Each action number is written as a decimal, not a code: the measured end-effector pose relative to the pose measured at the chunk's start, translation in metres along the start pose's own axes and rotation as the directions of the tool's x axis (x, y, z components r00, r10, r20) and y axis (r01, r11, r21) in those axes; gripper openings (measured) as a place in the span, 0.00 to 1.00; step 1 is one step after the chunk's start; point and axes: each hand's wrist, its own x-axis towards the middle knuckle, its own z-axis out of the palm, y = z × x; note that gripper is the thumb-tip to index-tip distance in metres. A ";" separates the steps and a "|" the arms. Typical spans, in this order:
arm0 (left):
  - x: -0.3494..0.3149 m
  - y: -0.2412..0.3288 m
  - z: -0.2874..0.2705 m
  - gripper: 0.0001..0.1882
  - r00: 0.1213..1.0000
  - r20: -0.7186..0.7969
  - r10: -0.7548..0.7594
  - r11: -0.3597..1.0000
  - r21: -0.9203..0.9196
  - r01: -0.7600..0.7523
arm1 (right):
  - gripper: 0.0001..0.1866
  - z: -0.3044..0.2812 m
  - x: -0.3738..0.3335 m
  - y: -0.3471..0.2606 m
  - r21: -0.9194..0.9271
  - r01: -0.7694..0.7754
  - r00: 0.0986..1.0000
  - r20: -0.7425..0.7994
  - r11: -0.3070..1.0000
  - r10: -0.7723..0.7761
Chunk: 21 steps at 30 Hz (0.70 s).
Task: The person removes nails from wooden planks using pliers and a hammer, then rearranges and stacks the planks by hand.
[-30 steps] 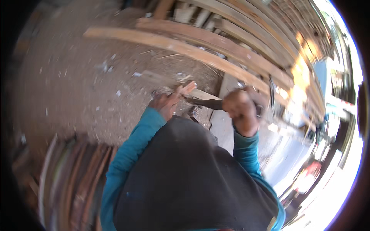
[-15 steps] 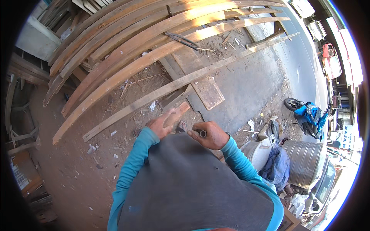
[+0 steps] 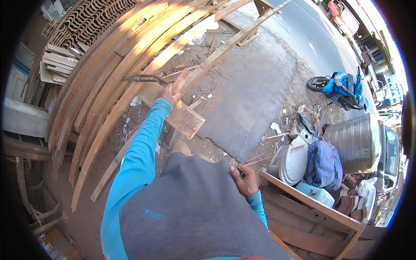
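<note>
Observation, outdoor wood yard, ground of packed dirt with a grey concrete slab [image 3: 255, 95].

Left hand [image 3: 170, 92]: arm in a blue sleeve stretched well forward. The fingers are closed around the lower end of a short wooden stick [image 3: 181, 81], which points up and away from the person. The hand sits just above a flat square wooden board [image 3: 184, 118] lying on the dirt at the near edge of the slab. Whether the stick's lower end touches the board, I cannot tell.

Right hand [image 3: 245, 178]: drawn back close to the body, fingers clamped on a dark round handle [image 3: 242, 175] seen end-on. The tool's working end is hidden behind the person's grey top, so its kind cannot be told.

Surroundings: long curved wooden planks [image 3: 108, 82] stacked on the far left of the ground, a dark metal bracket-like piece [image 3: 145, 78] resting on them. A long batten [image 3: 225, 45] runs along the slab's far edge. To the right: a corrugated metal drum [image 3: 357, 141], a blue cloth bundle [image 3: 323, 162], a parked blue motorbike [image 3: 342, 86].

Judgement on progress: the stick is picked up but not yet set anywhere; tool held idle. Work on this piece appears barely begun; no cut or joint shows on it.
</note>
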 end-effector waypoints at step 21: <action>-0.056 -0.059 0.080 0.40 0.948 -0.318 0.004 0.984 0.169 0.052 | 0.28 -0.033 0.318 -0.085 0.852 0.258 0.956 -0.294 0.456 0.010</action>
